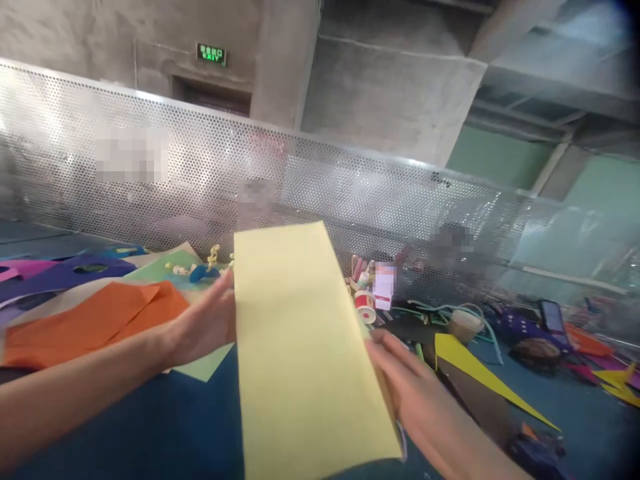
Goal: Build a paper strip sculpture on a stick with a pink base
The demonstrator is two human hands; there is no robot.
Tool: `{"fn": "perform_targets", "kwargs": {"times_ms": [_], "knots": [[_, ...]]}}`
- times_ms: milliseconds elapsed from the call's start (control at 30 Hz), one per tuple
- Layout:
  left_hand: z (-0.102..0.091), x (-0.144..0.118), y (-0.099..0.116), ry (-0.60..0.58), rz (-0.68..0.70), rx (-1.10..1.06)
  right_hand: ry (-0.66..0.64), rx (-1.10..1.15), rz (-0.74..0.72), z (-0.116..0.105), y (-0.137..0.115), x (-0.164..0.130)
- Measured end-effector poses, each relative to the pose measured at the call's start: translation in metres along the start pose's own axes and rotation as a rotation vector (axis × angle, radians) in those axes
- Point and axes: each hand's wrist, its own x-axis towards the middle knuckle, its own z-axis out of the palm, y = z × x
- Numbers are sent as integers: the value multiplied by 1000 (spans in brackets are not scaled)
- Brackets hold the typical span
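A pale yellow sheet of paper (305, 347), long and rectangular, is held up in front of me over the blue surface. My left hand (210, 313) grips its left edge, with the fingertips hidden behind the paper. On the opposite edge, lower down, my right hand (407, 380) holds the sheet, its fingers partly tucked behind. Orange paper (105, 317) lies under my left forearm, partly over light green paper (207, 363). Just past the right edge of the yellow sheet is a red and white spool (365, 307).
A phone with a lit screen (383, 287) stands by the spool. Yellow paper scrap (485, 377), a cup (466, 325) and a purple item (520, 327) lie to the right. Purple paper (60, 277) is at left. A perforated metal panel (200, 180) runs along the back.
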Motion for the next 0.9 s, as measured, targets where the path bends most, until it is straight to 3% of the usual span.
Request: {"fn": "perform_targets", "kwargs": {"times_ms": [100, 200, 333, 467, 567, 700, 900], "knots": [[11, 13, -9, 149, -47, 95, -76, 12, 130, 6, 8, 12], [11, 21, -14, 236, -77, 124, -232, 99, 141, -1, 9, 30], [10, 20, -10, 178, -157, 85, -307, 281, 161, -9, 4, 65], [13, 11, -6, 73, -228, 56, -343, 332, 126, 2, -5, 90], [11, 9, -11, 48, -253, 9, -257, 247, -19, 13, -9, 96], [5, 13, -26, 117, -261, -35, -63, 94, -196, 12, -6, 100], [6, 18, -48, 170, -182, -38, -19, -36, -265, -4, 1, 110]]}}
